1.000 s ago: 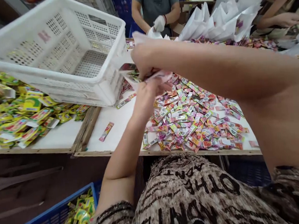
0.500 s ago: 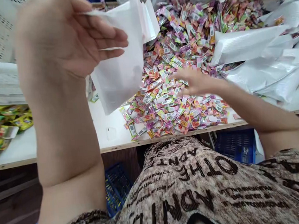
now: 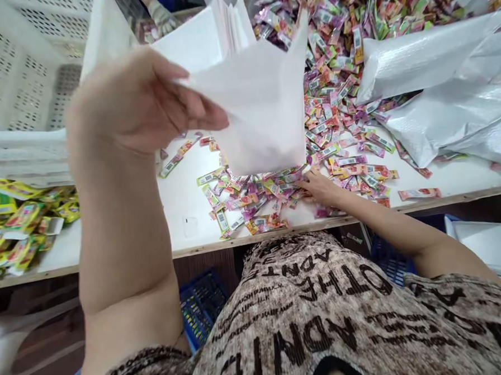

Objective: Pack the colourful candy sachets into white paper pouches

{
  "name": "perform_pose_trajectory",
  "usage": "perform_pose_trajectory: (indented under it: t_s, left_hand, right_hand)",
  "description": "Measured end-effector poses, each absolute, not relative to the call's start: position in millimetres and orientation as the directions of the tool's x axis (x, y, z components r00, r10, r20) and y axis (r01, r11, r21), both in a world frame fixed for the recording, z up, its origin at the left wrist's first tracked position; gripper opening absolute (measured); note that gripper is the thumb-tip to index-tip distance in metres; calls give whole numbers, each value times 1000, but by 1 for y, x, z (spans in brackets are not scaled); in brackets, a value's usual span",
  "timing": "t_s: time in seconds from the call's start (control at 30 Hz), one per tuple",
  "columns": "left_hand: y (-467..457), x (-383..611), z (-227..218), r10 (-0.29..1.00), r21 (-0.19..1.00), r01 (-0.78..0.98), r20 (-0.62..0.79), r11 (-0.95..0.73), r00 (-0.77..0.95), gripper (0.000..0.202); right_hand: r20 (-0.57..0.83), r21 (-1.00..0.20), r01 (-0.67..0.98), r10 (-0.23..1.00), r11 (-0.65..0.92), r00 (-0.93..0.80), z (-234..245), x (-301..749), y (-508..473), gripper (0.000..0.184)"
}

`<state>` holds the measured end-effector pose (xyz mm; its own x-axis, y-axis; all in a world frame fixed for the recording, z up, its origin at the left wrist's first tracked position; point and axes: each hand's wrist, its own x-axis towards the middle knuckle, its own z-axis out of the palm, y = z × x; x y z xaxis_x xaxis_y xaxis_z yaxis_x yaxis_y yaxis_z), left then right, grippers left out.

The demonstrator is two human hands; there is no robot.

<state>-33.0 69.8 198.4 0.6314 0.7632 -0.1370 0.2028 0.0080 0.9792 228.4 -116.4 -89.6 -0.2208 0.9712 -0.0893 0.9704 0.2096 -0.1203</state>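
My left hand (image 3: 145, 100) is raised in front of me and grips a white paper bag (image 3: 258, 106) by its edge, the bag hanging open over the table. My right hand (image 3: 320, 186) lies low on the white table (image 3: 184, 199), fingers curled into the near edge of a big pile of small colourful sachets (image 3: 325, 99). The fingertips are partly hidden by the bag, so what they hold is unclear.
A white perforated crate (image 3: 22, 82) stands at the left. Yellow-green packets (image 3: 17, 222) lie on the left table. Large silvery bags (image 3: 438, 88) lie at the right. Blue crates (image 3: 200, 305) sit under the table. Another person's gloved hand (image 3: 160, 16) shows at the far edge.
My right hand has drawn back toward the near table edge, raking sachets with it. My left hand has turned the white bag so that it hangs further right, over the pile.
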Motion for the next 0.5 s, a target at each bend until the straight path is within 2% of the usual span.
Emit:
perform_pose_trajectory:
  t_s: [0.1, 0.17, 0.37, 0.5]
  left_hand:
    - [66, -42, 180, 815, 967, 250, -175, 38, 552, 19]
    - [62, -50, 170, 816, 966, 253, -182, 46, 549, 13]
    - [46, -70, 158, 814, 968, 252, -154, 10, 559, 18]
    - [39, -64, 150, 779, 990, 138, -54, -41, 624, 22]
  right_hand:
    - [-115, -103, 978, 974, 182, -194, -91, 226, -109, 36]
    - [-103, -132, 980, 981, 150, -164, -91, 229, -105, 28]
    - [152, -381, 921, 988, 87, -31, -69, 290, -105, 36]
    - [271, -538, 843, 943, -18, 193, -7, 329, -106, 30]
